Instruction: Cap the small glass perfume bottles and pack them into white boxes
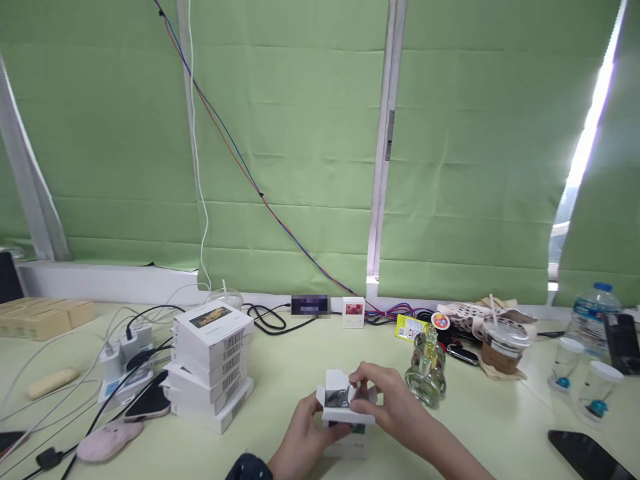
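Observation:
A small white box (pixel 349 445) stands on the table near its front edge, its top flaps raised and something dark and shiny showing inside the opening. My left hand (pixel 306 433) is closed around the box's left side, thumb across the front. Above the opening, my right hand (pixel 383 393) pinches a small whitish piece between thumb and fingers; whether it is a flap or a separate part cannot be told. To the left sits a stack of white boxes (pixel 213 353) with barcodes on their sides.
A green glass bottle (pixel 427 373) stands right of my right hand. Farther right are a drink cup (pixel 504 347), two clear jars (pixel 596 393) and a black phone (pixel 590 453). Cables and a power strip (pixel 125 380) lie left; a small white box (pixel 353 313) stands at the back.

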Available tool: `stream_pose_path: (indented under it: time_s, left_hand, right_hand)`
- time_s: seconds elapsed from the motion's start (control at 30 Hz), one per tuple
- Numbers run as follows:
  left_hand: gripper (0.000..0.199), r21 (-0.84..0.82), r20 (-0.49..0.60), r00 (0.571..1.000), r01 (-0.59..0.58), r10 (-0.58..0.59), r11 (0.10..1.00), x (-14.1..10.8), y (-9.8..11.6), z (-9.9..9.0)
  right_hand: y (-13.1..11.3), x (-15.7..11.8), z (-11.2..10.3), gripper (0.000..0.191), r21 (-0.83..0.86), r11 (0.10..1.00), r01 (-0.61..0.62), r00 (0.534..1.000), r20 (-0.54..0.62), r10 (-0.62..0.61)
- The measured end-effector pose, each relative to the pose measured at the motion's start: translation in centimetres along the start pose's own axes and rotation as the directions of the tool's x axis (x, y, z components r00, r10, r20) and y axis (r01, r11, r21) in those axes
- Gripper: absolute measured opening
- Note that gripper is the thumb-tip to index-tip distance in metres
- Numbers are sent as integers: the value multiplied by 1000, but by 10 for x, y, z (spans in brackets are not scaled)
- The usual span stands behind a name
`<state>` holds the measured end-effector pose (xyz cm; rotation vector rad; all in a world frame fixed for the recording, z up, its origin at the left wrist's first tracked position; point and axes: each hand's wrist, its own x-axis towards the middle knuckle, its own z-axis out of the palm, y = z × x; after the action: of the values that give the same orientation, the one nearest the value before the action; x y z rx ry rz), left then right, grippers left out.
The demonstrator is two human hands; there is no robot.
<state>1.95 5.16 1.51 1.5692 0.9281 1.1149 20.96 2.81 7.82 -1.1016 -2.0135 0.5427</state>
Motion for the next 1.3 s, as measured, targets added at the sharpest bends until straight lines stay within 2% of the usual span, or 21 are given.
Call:
stream_pose_path:
  time_s: [0.13,0.47,0.63,0.77,1.0,1.1,1.17,1.3]
  left_hand:
    - [31,-13,-7,1000,2,-2,1000,0,-2,0]
    - [30,-7,-34,999,-10,10,1000,0,-4,1]
    - [29,-46,23,999,-30,31,998,1,-2,1]
    - [28,-25,24,999,-25,26,999,2,-3,1]
    - [27,60,40,999,-22,20,998,3,-6,1]
    - [25,78,39,999,-35,32,996,4,-6,0]
    - [28,37,43,996,-76,75,996,3,-7,-1]
    - [48,-85,6,995,-102,103,991,-1,-6,3]
  right_hand:
    - [-2,-1,1,18,-14,998,58,998,6,-58]
    - [1,0,-1,13,-60,992,112,993,56,-108]
    - [-2,-1,0,17,-172,977,124,990,89,-110]
    - [-4,-2,0,18,-233,963,135,990,75,-121]
    - [-1,-2,-1,16,-158,975,158,987,33,-155]
    - [-3,-2,-2,24,-143,974,179,984,20,-178]
    - [-6,-2,-3,29,-139,974,176,984,27,-174]
    - [-11,-3,-6,33,-147,982,120,992,50,-114]
